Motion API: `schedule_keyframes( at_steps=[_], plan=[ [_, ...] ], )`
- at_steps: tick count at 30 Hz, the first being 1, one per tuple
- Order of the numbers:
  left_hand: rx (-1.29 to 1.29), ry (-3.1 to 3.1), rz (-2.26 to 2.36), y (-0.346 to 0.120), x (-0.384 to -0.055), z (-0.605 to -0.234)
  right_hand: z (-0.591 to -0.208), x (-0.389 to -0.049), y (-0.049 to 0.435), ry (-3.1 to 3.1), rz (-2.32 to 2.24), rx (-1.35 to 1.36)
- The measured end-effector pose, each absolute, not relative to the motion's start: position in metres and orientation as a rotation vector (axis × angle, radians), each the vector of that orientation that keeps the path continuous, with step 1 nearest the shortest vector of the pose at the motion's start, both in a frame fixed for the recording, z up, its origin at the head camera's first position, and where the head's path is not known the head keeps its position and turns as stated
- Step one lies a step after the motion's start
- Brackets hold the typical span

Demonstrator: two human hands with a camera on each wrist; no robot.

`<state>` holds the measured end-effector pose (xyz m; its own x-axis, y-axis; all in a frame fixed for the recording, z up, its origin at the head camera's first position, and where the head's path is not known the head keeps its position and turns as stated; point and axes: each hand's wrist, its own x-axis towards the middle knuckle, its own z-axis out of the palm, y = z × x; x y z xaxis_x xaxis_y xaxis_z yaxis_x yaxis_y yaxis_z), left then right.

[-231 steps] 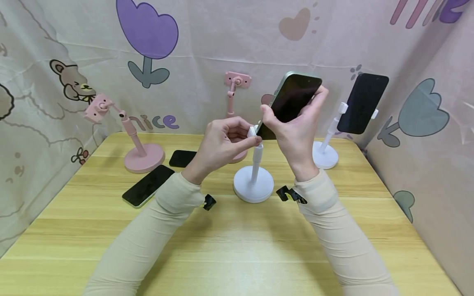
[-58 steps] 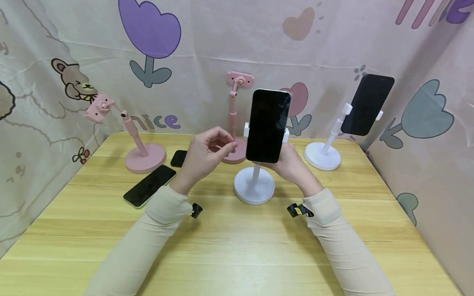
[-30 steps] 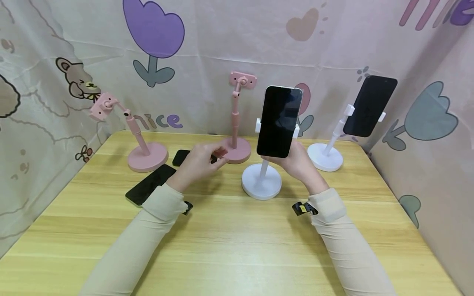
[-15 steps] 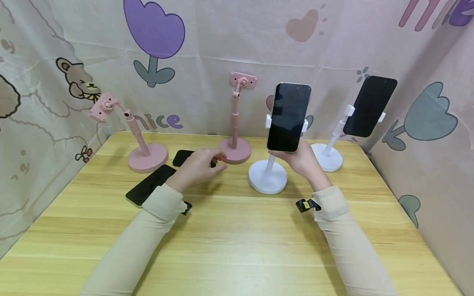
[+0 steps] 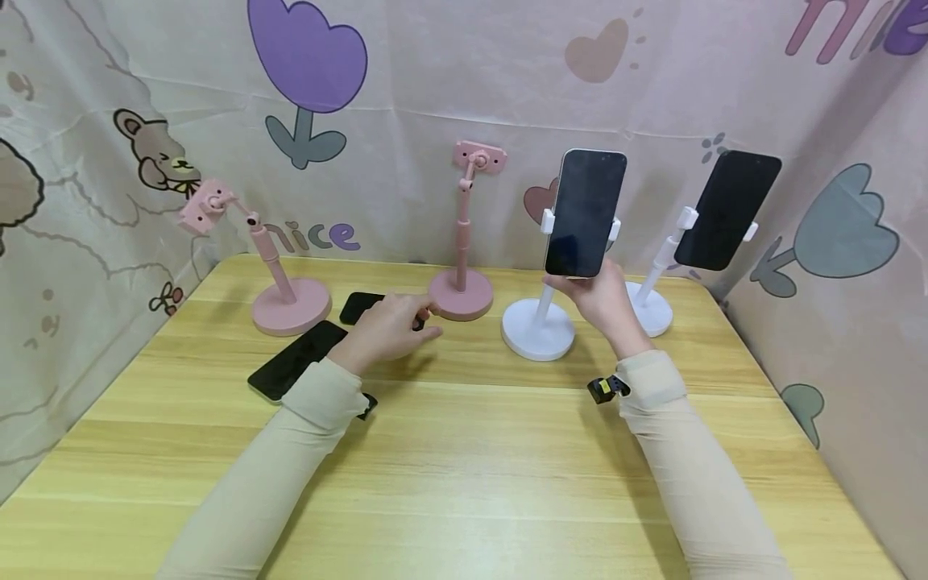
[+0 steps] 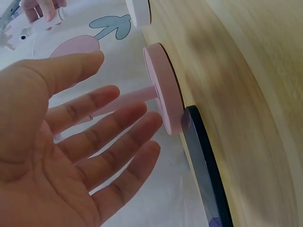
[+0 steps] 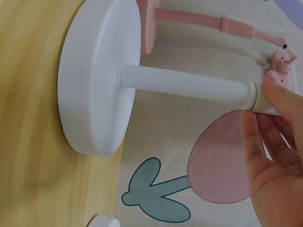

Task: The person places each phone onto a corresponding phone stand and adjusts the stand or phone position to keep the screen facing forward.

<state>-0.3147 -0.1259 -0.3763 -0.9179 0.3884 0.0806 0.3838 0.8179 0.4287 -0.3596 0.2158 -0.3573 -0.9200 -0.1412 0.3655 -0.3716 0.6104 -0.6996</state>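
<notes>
My right hand (image 5: 607, 304) holds a white phone stand (image 5: 538, 332) by its pole. The right wrist view shows the thumb and fingers (image 7: 253, 142) around the ribbed collar just above the lower pole. A dark phone (image 5: 586, 213) stands upright in this stand's clamp, with a white grip at each side. Whether the base touches the table cannot be told. My left hand (image 5: 387, 329) hovers over the table with fingers spread and an empty palm. Beneath and behind it lies a small black phone (image 5: 360, 306), partly hidden. A pink phone stand (image 5: 461, 294) is just beyond its fingertips.
Another white stand (image 5: 651, 310) at the right back carries a dark phone (image 5: 728, 211), close to my right hand. A second pink stand (image 5: 290, 306) is at the left. One more black phone (image 5: 299, 361) lies by my left sleeve. A printed cloth (image 5: 406, 72) hangs behind the table.
Earlier, both hands were at the clamp with the phone tilted; it then sat in the clamp. My left hand moved away left and down. My right hand has shifted the stand rightward and back.
</notes>
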Motion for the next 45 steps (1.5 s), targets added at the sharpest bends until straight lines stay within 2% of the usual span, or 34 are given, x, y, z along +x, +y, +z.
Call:
schedule_keyframes(
  at_steps=[10, 25, 45],
  plan=[
    [0.611, 2.942, 0.700, -0.124, -0.315, -0.378, -0.353, -0.377, 0.220, -2.595, 1.086, 0.325],
    [0.600, 2.939, 0.669, -0.124, -0.313, -0.378, -0.358, -0.397, 0.222, -2.566, 1.241, 0.213],
    [0.600, 2.927, 0.541, -0.129, -0.314, -0.382, -0.356, -0.401, 0.222, -2.555, 1.327, 0.137]
  ],
)
